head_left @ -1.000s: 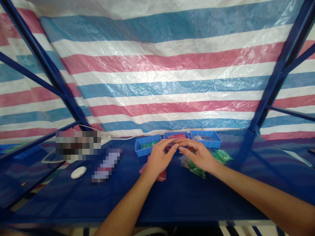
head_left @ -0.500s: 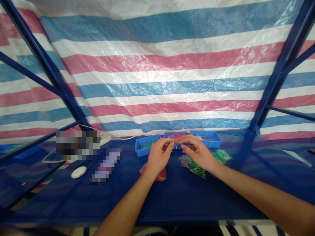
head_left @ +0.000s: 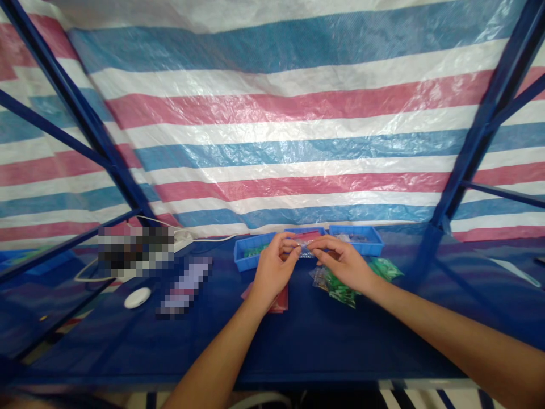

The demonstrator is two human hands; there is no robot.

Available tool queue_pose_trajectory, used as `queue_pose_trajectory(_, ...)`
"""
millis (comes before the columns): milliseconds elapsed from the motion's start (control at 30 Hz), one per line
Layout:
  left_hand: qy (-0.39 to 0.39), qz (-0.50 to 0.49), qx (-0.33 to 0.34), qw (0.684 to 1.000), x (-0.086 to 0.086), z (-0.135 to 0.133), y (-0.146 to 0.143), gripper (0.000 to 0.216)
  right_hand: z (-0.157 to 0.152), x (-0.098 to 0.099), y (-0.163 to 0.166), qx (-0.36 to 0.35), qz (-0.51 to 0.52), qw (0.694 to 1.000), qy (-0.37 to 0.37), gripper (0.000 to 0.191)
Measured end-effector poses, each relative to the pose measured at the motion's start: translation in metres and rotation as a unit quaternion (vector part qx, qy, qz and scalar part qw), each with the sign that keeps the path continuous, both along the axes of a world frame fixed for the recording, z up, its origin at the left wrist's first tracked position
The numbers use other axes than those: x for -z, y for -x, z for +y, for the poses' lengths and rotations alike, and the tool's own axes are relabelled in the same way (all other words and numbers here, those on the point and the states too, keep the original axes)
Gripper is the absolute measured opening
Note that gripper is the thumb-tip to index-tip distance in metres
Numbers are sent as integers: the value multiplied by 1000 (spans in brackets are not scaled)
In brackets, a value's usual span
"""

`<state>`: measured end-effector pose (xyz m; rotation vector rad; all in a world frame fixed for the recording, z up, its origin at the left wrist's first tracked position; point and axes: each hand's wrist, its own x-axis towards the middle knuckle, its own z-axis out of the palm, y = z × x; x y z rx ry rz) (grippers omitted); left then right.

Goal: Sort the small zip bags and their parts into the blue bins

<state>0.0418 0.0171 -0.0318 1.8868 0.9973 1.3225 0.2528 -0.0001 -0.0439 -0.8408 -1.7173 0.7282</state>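
Note:
Between both hands a small clear plastic bag (head_left: 305, 250) is stretched, pinched at its two sides over the bins. My left hand (head_left: 276, 271) is closed on its left side with thumb and fingers. My right hand (head_left: 346, 266) grips the other side, thumb against fingertips. Pink-red packets (head_left: 279, 301) lie on the table under my left wrist, partly hidden by it. Below my right hand are clear bags with green contents (head_left: 343, 294), and another green bag (head_left: 385, 267) lies past the wrist.
Three blue bins stand at the back: a left bin (head_left: 244, 264) with green items, a middle one with a red packet (head_left: 310, 235), and a right bin (head_left: 368, 247) with clear bags. A white oval object (head_left: 137, 297) and white cables (head_left: 213, 240) are at left. Blue frame posts (head_left: 468, 136) flank the table.
My right fingers and thumb have drawn closer together on the bag. The clear bag now shows wider and flatter between my hands. My arms have hardly shifted.

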Motion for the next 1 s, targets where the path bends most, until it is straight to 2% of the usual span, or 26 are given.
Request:
queue_pose_trajectory(200,-4,8,14,1000,-2,0,1,40,2,0,-2,9,-11,1000,-13,25)
queue_pose_trajectory(333,-15,19,5,1000,-2,-1,0,39,2,-9,-10,57,-79,990,-97,24)
queue_pose_trajectory(433,-39,44,-12,998,-4,-2,0,38,8,-16,-25,101,-205,953,-201,28)
queue_pose_trajectory(500,-67,81,-28,994,-6,-3,1,34,15,-18,-37,135,-273,922,-240,31)
queue_pose_trajectory(600,-117,156,-35,980,-10,-5,4,24,28,-17,-55,196,-321,896,-235,28)
queue_pose_trajectory(700,-145,221,-15,964,-11,-7,6,17,42,-13,-72,239,-352,885,-187,27)
queue_pose_trajectory(833,-163,261,9,952,-10,-9,6,15,53,-7,-86,255,-409,866,-138,33)
queue_pose_trajectory(1000,-166,276,32,946,-10,-11,5,17,54,-3,-90,254,-429,855,-143,40)
